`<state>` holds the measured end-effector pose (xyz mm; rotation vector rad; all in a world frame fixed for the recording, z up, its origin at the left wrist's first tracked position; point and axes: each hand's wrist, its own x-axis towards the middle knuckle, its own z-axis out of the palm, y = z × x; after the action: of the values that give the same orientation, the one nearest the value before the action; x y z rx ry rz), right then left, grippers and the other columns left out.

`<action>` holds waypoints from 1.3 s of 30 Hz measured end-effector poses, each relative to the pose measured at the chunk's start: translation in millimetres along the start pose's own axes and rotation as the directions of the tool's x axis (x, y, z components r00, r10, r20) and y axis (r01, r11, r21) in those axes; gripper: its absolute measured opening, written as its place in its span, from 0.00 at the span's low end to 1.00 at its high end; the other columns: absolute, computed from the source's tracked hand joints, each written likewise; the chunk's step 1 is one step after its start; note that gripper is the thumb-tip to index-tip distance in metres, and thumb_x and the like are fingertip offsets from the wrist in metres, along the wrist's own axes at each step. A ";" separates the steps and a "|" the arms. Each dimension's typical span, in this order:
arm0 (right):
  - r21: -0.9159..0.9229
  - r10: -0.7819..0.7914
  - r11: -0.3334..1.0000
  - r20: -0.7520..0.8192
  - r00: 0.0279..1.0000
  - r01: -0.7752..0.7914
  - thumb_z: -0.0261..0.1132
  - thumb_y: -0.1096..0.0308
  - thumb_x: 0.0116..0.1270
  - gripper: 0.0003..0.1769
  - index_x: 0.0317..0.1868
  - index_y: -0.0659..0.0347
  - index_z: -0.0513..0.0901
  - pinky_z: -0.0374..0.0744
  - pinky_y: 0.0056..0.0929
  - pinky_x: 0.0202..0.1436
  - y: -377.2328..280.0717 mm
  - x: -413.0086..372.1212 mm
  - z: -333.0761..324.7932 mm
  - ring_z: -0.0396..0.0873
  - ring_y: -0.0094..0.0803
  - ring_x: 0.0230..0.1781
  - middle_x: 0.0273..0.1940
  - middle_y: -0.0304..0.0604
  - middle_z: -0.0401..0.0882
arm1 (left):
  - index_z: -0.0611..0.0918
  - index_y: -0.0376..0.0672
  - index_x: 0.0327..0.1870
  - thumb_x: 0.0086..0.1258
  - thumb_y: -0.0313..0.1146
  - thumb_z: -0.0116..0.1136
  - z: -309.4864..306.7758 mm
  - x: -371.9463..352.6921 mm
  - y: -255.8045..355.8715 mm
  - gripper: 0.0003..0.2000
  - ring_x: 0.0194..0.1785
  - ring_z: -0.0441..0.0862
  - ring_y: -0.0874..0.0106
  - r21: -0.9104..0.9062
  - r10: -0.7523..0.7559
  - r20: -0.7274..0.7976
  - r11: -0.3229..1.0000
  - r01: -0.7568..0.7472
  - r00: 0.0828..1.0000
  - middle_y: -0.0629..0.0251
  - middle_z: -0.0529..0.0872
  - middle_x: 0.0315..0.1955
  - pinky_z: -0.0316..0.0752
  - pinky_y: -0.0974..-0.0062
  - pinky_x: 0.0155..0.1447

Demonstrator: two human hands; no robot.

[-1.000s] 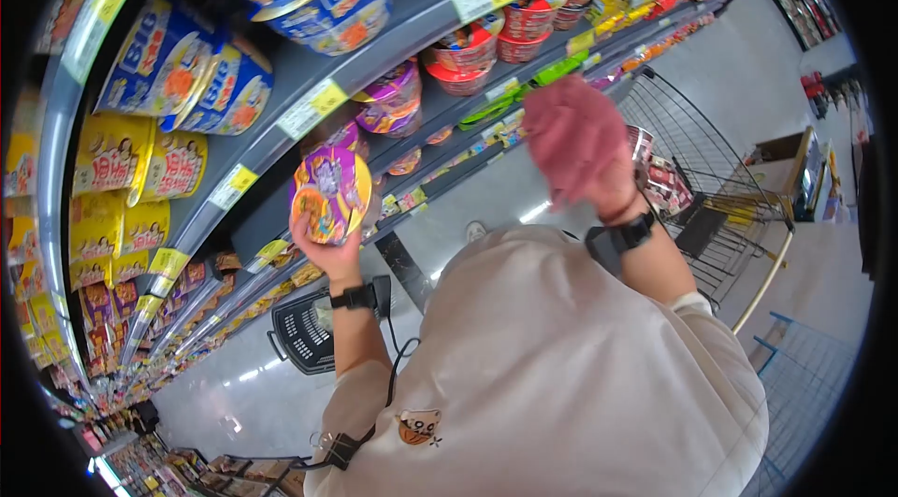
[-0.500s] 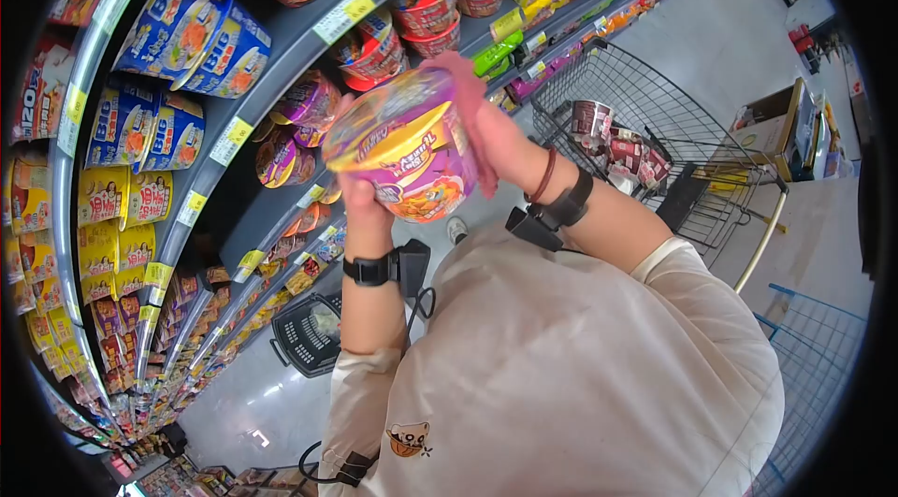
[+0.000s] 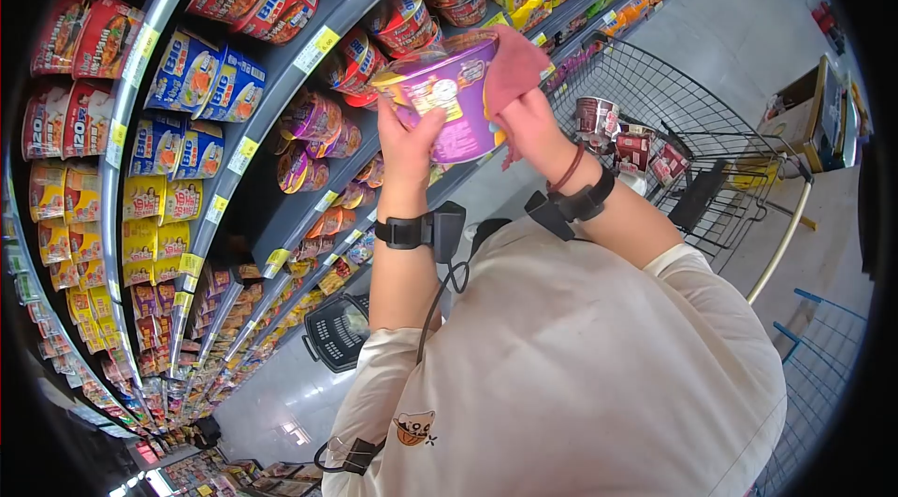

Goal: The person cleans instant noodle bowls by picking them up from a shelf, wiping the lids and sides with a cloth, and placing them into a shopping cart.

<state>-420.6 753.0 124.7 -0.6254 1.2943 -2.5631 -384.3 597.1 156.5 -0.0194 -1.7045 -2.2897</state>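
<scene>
The purple noodle bowl (image 3: 451,100) sits tilted, lid end uppermost toward the shelf (image 3: 276,104), between both hands: left hand (image 3: 409,146) grip clasps its near wall, right hand (image 3: 535,128) grip presses a pink cloth (image 3: 514,62) against its right side.

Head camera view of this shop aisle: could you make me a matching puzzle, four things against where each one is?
Things
1. purple noodle bowl
2. pink cloth
3. wire cart
4. black basket

Places
A. on the floor beside the shelves
B. held up between the left hand and the right hand
C. held by the right hand against the bowl's side
D. at the right, with a few cups inside

Pairs: 1-B, 2-C, 3-D, 4-A
</scene>
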 end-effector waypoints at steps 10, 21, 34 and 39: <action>-0.115 -0.088 0.990 -0.058 0.994 0.081 0.53 0.65 0.72 0.14 0.53 0.64 0.72 0.74 0.20 0.40 -7.9 -1.8 -28.1 0.73 0.18 0.40 0.43 0.35 0.75 | 0.62 0.34 0.66 0.60 0.35 0.63 20.9 27.4 -0.3 0.34 0.57 0.76 0.65 0.335 0.027 0.150 0.939 -0.077 0.988 0.55 0.76 0.56 0.69 0.69 0.64; 0.270 0.014 0.962 -0.185 0.983 0.037 0.54 0.68 0.72 0.15 0.55 0.65 0.72 0.73 0.27 0.55 -46.9 1.7 -24.4 0.73 0.23 0.50 0.49 0.38 0.74 | 0.65 0.41 0.65 0.64 0.58 0.59 30.7 33.8 -13.5 0.37 0.60 0.74 0.64 0.047 0.005 0.040 0.999 -0.007 0.999 0.59 0.74 0.58 0.71 0.64 0.62; 0.615 -0.145 0.748 -0.219 0.965 0.252 0.42 0.59 0.76 0.22 0.60 0.64 0.70 0.74 0.30 0.59 -52.9 14.5 -13.9 0.78 0.32 0.53 0.53 0.44 0.77 | 0.64 0.43 0.67 0.47 0.61 0.72 39.8 14.7 -47.4 0.49 0.62 0.72 0.62 -0.297 0.097 0.298 0.955 -0.005 0.950 0.61 0.72 0.61 0.70 0.61 0.65; 0.820 0.307 0.570 -0.269 0.913 0.050 0.36 0.43 0.76 0.32 0.62 0.58 0.70 0.72 0.35 0.63 -59.6 7.2 -8.7 0.75 0.36 0.57 0.58 0.45 0.75 | 0.61 0.37 0.67 0.45 0.52 0.77 88.1 23.5 -33.5 0.51 0.65 0.69 0.60 -0.104 0.301 0.339 0.953 -0.283 0.891 0.55 0.70 0.62 0.65 0.60 0.68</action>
<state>-430.4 792.1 170.0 0.1863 0.0478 -2.8066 -428.6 683.5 155.9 -0.6900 -1.6592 -2.1923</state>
